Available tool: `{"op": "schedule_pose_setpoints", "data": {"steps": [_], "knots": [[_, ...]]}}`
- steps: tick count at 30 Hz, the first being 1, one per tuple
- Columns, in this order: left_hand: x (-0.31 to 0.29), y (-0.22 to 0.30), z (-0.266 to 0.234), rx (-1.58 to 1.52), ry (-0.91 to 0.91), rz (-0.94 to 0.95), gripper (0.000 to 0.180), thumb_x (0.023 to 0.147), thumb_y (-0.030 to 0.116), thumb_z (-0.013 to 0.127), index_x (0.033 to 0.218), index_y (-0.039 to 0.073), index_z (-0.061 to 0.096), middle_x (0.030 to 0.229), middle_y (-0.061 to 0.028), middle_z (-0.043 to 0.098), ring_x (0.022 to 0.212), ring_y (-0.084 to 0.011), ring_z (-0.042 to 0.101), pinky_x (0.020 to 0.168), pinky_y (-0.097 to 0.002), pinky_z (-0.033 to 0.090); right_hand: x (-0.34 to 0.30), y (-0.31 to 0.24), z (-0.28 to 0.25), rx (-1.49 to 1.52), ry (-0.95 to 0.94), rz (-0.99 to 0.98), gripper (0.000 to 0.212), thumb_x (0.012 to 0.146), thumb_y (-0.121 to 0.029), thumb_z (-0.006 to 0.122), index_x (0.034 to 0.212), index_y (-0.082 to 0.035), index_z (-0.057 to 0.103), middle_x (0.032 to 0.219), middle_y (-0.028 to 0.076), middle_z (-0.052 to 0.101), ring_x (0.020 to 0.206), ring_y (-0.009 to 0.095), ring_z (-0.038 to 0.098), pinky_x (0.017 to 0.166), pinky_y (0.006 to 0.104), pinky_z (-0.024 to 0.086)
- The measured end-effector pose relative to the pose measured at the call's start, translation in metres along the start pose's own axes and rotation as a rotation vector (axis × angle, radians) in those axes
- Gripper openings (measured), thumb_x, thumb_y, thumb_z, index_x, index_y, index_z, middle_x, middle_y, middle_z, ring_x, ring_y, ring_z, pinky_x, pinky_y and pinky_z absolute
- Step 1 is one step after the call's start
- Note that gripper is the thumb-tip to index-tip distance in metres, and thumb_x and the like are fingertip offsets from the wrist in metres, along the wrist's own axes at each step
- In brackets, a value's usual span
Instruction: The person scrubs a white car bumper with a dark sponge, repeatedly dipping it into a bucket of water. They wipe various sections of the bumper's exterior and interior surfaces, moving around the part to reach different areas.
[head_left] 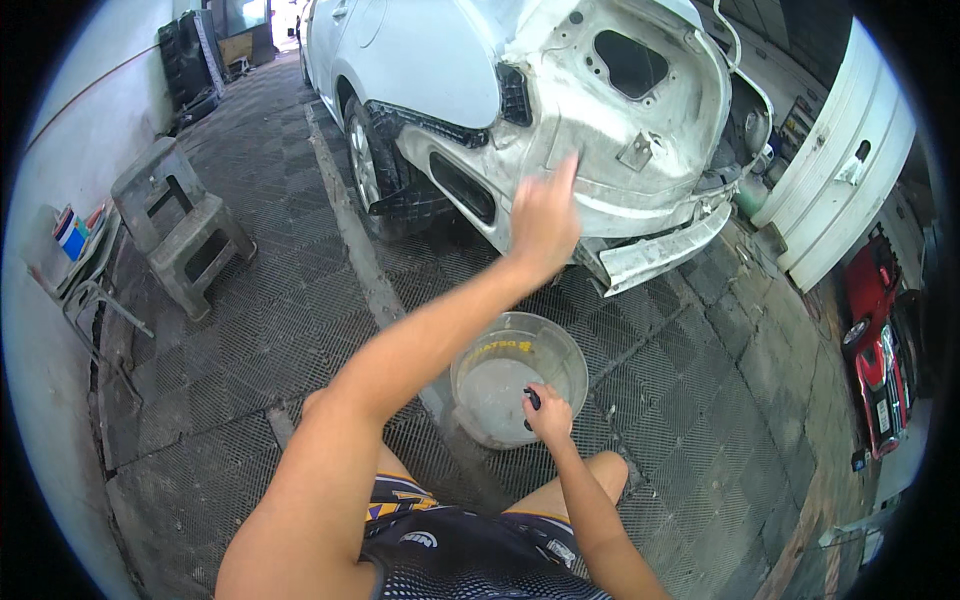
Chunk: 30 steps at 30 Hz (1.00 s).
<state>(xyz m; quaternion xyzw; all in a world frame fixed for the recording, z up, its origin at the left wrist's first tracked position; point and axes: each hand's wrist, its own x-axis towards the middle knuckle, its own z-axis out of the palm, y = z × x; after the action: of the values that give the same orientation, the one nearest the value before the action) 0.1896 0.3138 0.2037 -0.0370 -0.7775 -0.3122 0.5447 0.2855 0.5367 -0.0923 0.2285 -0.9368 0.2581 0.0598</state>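
My left hand (pixel 548 215) is raised in front of the rear end of a white car, over its worn, dull-grey bodywork (pixel 590 150). Motion smears its fingers, so I cannot make out whether anything is in them; one digit points up. Lower down, my right hand (pixel 553 412) is closed on a small black object (pixel 533 398) whose kind is unclear, mostly hidden by the fingers. That hand is over the near right side of a translucent bucket (pixel 575 365), which holds cloudy grey water (pixel 495 388) and stands between my knees and the car.
A grey plastic chair (pixel 185 225) stands at left, near a metal-framed seat (pixel 95 270) carrying a blue-and-white container (pixel 70 235). The car's rear wheel (pixel 362 155) is beyond. A white panel (pixel 840 150) leans at right; a red vehicle (pixel 878 350) is farther right. Patterned tiles (pixel 700 440) cover the floor.
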Motion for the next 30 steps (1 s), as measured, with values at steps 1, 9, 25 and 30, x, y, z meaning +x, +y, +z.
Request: {"op": "schedule_pose_setpoints", "data": {"steps": [1, 9, 25, 30], "knots": [[-0.053, -0.009, -0.002, -0.063, -0.057, 0.064, 0.046, 0.093, 0.003, 0.055, 0.139, 0.002, 0.059, 0.098, -0.0235, 0.069, 0.087, -0.0444, 0.065, 0.08, -0.0544, 0.048, -0.001, 0.003, 0.0, -0.021, -0.02, 0.01, 0.031, 0.089, -0.03, 0.073, 0.117, -0.014, 0.074, 0.113, 0.013, 0.073, 0.097, 0.037, 0.072, 0.085, 0.0474, 0.058], [-0.316, -0.162, -0.059, 0.115, -0.795, -0.03, 0.033, 0.082, 0.007, 0.066, 0.114, 0.006, 0.073, 0.087, -0.0097, 0.076, 0.087, -0.0273, 0.072, 0.099, -0.0427, 0.043, 0.045, 0.046, 0.038, 0.026, -0.796, 0.136, 0.077, 0.067, -0.054, 0.086, 0.131, -0.015, 0.071, 0.129, 0.018, 0.071, 0.12, 0.033, 0.068, 0.104, 0.0424, 0.052], [-0.337, -0.138, -0.051, 0.381, -0.737, -0.217, 0.033, 0.078, 0.003, 0.065, 0.111, 0.008, 0.071, 0.097, -0.0088, 0.077, 0.093, -0.0226, 0.072, 0.103, -0.0415, 0.036, 0.077, 0.047, 0.268, -0.142, -1.027, 0.404, 0.05, 0.096, -0.036, 0.061, 0.138, -0.01, 0.067, 0.14, 0.024, 0.06, 0.12, 0.033, 0.065, 0.102, 0.0455, 0.052], [-0.32, -0.134, -0.033, 0.432, -0.85, -0.211, 0.025, 0.078, 0.008, 0.067, 0.103, 0.007, 0.069, 0.097, -0.0112, 0.075, 0.095, -0.0236, 0.071, 0.104, -0.0433, 0.035, 0.128, 0.057, 0.165, 0.618, -1.079, 0.79, 0.031, 0.086, -0.033, 0.076, 0.106, -0.009, 0.078, 0.089, 0.009, 0.077, 0.078, 0.023, 0.073, 0.077, 0.0364, 0.058]]}}
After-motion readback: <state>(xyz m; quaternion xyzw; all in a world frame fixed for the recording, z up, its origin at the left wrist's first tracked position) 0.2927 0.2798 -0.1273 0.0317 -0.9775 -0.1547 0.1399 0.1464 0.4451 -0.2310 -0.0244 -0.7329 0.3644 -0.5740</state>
